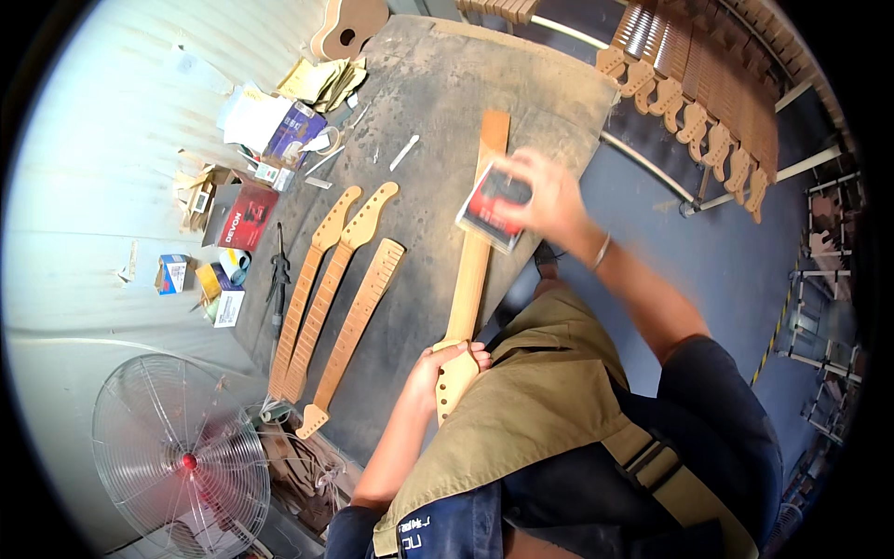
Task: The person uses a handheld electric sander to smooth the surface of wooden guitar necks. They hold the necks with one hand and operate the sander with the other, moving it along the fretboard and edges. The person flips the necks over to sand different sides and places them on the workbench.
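A bare wooden guitar neck (pixel 469 279) lies back side up along the right part of the bench, its headstock (pixel 453 380) against my apron. My left hand (pixel 434 368) is wrapped round it where the headstock begins. Farther up, my right hand (pixel 548 200) grips a red and black sanding block (pixel 494 207) laid across the back of the neck. The block looks slightly smeared by motion, and its underside is hidden. Three more necks with frets showing lie to the left: a far one (pixel 321 233), a middle one (pixel 358 233) and a near one (pixel 363 312).
The dark, dusty bench (pixel 424 102) carries a soldering-iron-like tool (pixel 278 279), a red box (pixel 244 212) and folded sandpaper (pixel 323 84) along its left side. A caged fan (pixel 186 461) stands at lower left. Several necks hang on a rack (pixel 712 98) at upper right.
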The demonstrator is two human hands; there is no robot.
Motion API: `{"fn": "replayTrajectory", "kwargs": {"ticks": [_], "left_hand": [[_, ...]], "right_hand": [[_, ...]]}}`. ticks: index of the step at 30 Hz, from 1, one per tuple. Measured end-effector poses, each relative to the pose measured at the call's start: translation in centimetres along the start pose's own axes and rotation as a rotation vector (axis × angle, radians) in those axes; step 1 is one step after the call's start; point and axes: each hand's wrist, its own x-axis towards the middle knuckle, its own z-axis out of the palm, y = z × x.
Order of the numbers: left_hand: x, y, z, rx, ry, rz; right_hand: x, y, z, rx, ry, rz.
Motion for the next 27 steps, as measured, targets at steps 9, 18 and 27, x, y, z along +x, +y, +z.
{"fn": "replayTrajectory", "kwargs": {"ticks": [9, 18, 27], "left_hand": [[-1.2, -0.2, 0.6, 0.895, 0.187, 0.439], [3.4, 0.2, -6.6, 1.538, 0.339, 0.919], [6.1, 0.3, -9.6, 1.609, 0.373, 1.04]], "right_hand": [[-1.6, -6.8, -1.7, 0.176, -0.161, -0.048], [7.7, 6.1, 1.8, -0.208, 0.079, 0.07], [5.5, 4.0, 3.8, -0.211, 0.099, -0.139]]}}
